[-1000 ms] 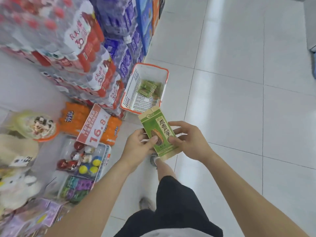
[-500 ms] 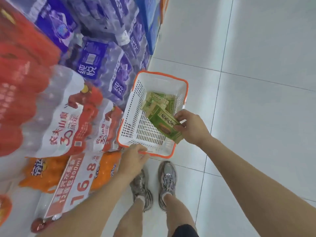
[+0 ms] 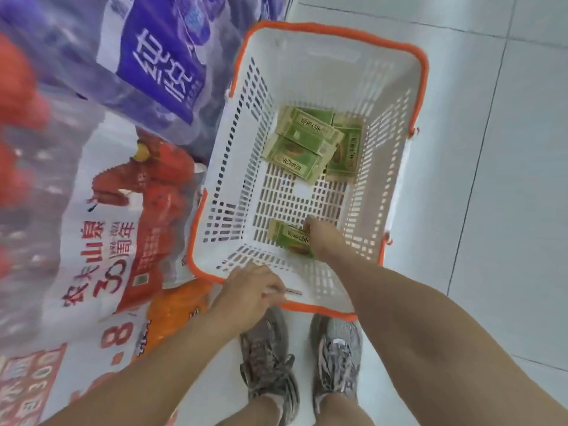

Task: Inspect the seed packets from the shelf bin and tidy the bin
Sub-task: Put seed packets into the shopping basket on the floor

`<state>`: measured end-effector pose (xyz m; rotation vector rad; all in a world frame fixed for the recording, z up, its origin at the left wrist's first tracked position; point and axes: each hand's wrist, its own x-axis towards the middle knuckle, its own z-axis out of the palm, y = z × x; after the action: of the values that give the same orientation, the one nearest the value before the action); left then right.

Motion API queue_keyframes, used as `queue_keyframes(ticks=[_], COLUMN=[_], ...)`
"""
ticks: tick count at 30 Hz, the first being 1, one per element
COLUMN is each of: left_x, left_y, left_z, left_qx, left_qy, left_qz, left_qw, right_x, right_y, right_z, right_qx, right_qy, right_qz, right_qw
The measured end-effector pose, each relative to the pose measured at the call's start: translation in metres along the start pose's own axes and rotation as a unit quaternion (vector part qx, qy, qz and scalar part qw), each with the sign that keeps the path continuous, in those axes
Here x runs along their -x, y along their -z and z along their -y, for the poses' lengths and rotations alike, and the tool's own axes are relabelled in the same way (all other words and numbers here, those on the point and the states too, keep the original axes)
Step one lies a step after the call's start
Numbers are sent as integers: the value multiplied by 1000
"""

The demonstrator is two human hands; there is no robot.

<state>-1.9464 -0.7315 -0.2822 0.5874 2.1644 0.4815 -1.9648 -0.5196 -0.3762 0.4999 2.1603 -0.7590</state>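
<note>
Nearest the camera, two grey trainers (image 3: 302,364) stand on the pale tiled floor (image 3: 507,210), toes just short of the basket. The left hand (image 3: 246,295) grips the near orange rim of the white slotted bin (image 3: 396,186), fingers curled over the edge, steadying it. The right hand (image 3: 322,238) reaches down inside the near end of the bin and rests on a single green seed packet (image 3: 290,238) lying flat on the slotted bottom; whether the fingers pinch it or merely press it cannot be told, as the hand hides them. Judgement: the packet is being set down, and it would be done well by laying it flat and square, then sliding it toward the others. Beyond a bare stretch of bin bottom, a loose pile of green packets (image 3: 310,142) lies at the far end, overlapping and askew. The bin's left wall sits close against the shrink-wrapped bottle packs (image 3: 132,149); open floor lies to the right and beyond, giving room to withdraw that way
</note>
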Motion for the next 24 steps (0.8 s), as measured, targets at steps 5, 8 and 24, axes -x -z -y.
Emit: queue_keyframes(ticks=[5, 8, 24], left_x=[1, 9, 214], left_y=[8, 23, 187], left_z=[-7, -30, -358], left_qx=[-1, -8, 11], left_qy=[18, 52, -50], left_qz=[35, 47, 78], left_qw=[999, 998, 996], right_x=[19, 57, 516], right_y=[-8, 24, 244], right_z=[0, 11, 2], right_qx=[64, 63, -86], right_qy=[0, 17, -57], right_qz=[-9, -2, -164], right_qw=[998, 998, 981])
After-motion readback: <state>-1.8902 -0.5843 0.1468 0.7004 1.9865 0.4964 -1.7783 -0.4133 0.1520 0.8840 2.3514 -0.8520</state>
